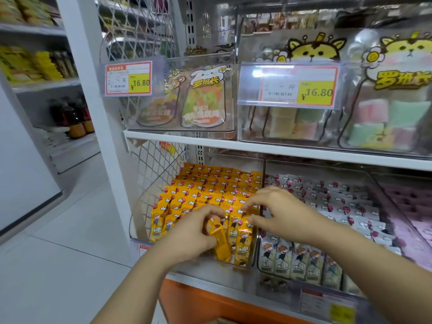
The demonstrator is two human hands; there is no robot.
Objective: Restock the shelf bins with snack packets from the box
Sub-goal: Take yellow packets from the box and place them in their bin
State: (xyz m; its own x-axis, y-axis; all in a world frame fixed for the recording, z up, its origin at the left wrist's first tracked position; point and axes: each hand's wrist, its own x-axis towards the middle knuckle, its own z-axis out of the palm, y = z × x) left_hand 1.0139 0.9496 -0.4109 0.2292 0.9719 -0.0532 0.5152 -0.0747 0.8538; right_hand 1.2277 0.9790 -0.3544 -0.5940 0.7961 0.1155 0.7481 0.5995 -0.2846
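While the left hand (194,232) is curled round a single yellow packet (221,244) — fingers closed on its upper end, the packet tilted against the front row — the right hand (280,211) is held just beside it. Its thumb and forefinger (251,218) are bent and pinched on the tops of the front-row packets (242,235). Both hands are placed at the front right corner of the clear bin (142,202) on the lower shelf, which is packed with upright yellow packets in rows. White packets (327,197) are seen filling the neighbouring bin to the right. Bagged sweets (203,99) are displayed in bins on the shelf above — each fronted by a price tag (315,92) marked 16.80.
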